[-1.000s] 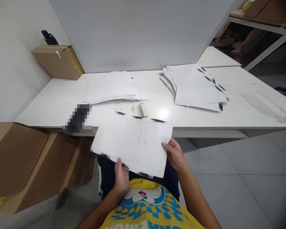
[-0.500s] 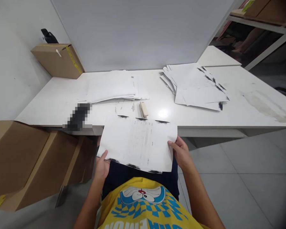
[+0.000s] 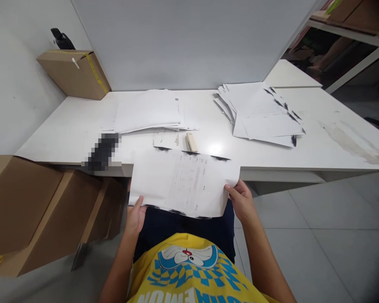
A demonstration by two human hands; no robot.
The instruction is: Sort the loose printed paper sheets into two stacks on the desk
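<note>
The left thumb is lying on top of a sheet of paper (image 3: 177,181) at its near left corner, and the other fingers of the left hand (image 3: 136,216) are tucking underneath, mostly out of sight. The right hand (image 3: 241,198) is pinching the right edge the same way, thumb above and fingers below. Both grips are closing lightly on the paper; whether it is one sheet or several, one cannot tell.

The paper is spanning the gap between the hands, its near part hanging over the lap and its far part reaching past the near edge of the table (image 3: 55,134). Black smudges are marking both long edges. It is probably light, limp and easily creased, so the clean short sides and corners are likely the best places to hold.

Just beyond the paper, a stapler (image 3: 191,142) is resting near the middle of the table's near edge. One stack of paper (image 3: 145,111) is lying toward the far left corner, and a messier pile (image 3: 262,111) is spreading toward the far right. A cardboard box (image 3: 74,75) is standing at the far left corner.
</note>
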